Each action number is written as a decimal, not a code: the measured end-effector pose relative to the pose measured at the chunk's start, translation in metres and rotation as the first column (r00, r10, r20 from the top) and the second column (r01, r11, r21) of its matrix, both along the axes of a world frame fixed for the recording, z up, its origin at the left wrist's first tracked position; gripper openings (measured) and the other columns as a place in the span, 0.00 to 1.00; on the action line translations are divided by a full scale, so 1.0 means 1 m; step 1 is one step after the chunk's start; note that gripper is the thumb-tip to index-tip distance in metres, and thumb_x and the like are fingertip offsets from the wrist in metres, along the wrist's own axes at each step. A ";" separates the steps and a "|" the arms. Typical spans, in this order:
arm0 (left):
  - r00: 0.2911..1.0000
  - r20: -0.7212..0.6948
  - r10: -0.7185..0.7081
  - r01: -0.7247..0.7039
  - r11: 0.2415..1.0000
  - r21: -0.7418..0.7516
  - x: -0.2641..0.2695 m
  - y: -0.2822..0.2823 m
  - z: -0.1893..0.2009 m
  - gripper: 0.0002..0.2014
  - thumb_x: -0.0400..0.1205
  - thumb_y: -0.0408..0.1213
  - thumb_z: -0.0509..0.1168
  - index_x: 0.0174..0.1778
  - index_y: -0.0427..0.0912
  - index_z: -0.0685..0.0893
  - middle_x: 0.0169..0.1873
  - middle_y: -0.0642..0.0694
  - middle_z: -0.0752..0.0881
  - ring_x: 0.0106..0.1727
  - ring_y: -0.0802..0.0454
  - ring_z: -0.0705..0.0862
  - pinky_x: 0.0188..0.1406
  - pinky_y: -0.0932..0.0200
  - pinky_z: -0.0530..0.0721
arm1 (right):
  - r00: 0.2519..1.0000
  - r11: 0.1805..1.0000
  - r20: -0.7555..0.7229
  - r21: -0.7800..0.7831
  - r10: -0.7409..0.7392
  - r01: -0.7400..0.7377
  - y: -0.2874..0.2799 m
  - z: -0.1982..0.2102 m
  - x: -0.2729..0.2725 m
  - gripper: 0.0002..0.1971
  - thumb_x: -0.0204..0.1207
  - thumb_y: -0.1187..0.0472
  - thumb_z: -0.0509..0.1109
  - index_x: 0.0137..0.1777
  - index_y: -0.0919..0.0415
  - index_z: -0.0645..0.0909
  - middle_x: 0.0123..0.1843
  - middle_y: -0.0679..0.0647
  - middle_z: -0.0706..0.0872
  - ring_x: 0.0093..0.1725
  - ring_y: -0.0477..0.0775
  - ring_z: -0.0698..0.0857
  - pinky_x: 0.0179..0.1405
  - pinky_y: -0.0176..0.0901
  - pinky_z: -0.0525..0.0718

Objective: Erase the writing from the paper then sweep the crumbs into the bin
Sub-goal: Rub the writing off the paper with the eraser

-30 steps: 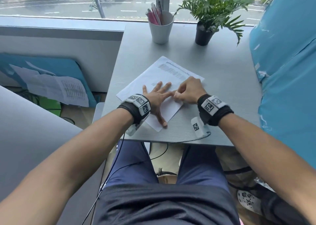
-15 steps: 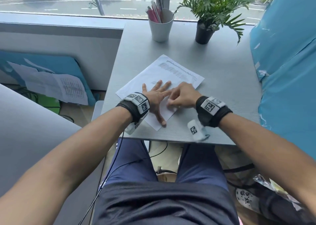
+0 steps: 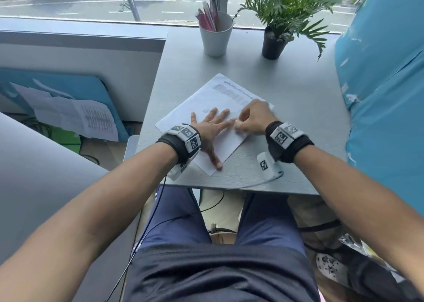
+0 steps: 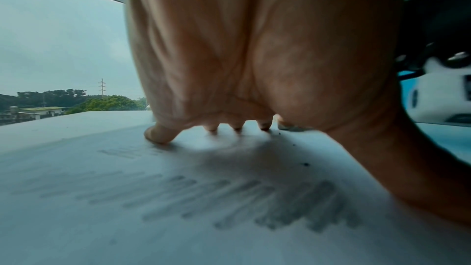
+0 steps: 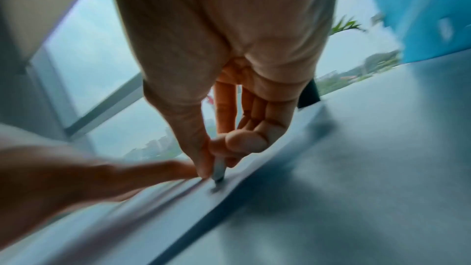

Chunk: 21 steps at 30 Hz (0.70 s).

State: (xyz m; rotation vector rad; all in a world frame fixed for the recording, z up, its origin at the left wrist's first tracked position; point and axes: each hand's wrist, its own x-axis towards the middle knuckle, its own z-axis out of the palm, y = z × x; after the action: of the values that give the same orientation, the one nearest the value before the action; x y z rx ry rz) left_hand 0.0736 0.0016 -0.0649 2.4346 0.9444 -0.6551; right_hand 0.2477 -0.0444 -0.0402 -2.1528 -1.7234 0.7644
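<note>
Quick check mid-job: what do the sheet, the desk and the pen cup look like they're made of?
Sheet: thin white paper, matte; it lies flat, with grey print or writing on it.
Desk: grey, matte, with a fine linear grain, probably laminate over board; its core is not visible.
Pen cup: smooth white, plain tapered wall, either plastic or glazed ceramic; the look leaves that open.

One paper, one eraser, one cup, one plant, two hands.
</note>
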 end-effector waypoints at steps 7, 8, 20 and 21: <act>1.000 0.009 -0.014 0.014 1.000 -0.001 0.000 0.000 0.002 0.78 0.48 0.67 0.84 0.85 0.64 0.35 0.84 0.58 0.27 0.83 0.47 0.25 0.69 0.11 0.36 | 0.997 0.997 -0.072 -0.060 0.035 -0.040 -0.003 -0.001 0.001 0.05 0.63 0.57 0.81 0.37 0.57 0.92 0.26 0.42 0.86 0.30 0.39 0.82 0.32 0.29 0.75; 1.000 0.008 -0.012 0.012 1.000 -0.001 -0.001 -0.001 0.002 0.78 0.49 0.66 0.84 0.85 0.64 0.35 0.84 0.59 0.27 0.84 0.47 0.25 0.69 0.10 0.37 | 0.999 0.999 -0.035 -0.029 -0.037 0.036 0.004 0.001 0.012 0.07 0.62 0.56 0.81 0.38 0.57 0.92 0.28 0.44 0.86 0.32 0.41 0.82 0.33 0.29 0.75; 0.993 0.119 -0.009 -0.013 0.983 0.183 0.009 -0.003 0.011 0.54 0.53 0.71 0.80 0.75 0.61 0.70 0.80 0.50 0.63 0.79 0.41 0.63 0.70 0.17 0.62 | 0.995 0.999 -0.082 -0.016 -0.052 0.051 -0.006 -0.013 0.010 0.05 0.64 0.56 0.80 0.37 0.56 0.91 0.35 0.49 0.89 0.41 0.49 0.88 0.45 0.39 0.88; 0.986 0.166 -0.005 -0.028 0.981 0.194 0.012 -0.003 0.010 0.52 0.50 0.70 0.82 0.71 0.60 0.73 0.75 0.49 0.67 0.74 0.43 0.67 0.70 0.22 0.66 | 0.996 0.999 -0.078 -0.006 -0.037 0.036 -0.008 -0.015 0.006 0.05 0.65 0.56 0.79 0.38 0.56 0.91 0.35 0.49 0.89 0.42 0.49 0.88 0.44 0.40 0.87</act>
State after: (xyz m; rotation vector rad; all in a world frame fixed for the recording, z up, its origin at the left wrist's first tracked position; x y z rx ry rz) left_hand 0.0856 -0.0013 -0.0549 2.6048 0.9949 -0.3624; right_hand 0.2537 -0.0526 -0.0549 -2.1219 -1.6411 0.8316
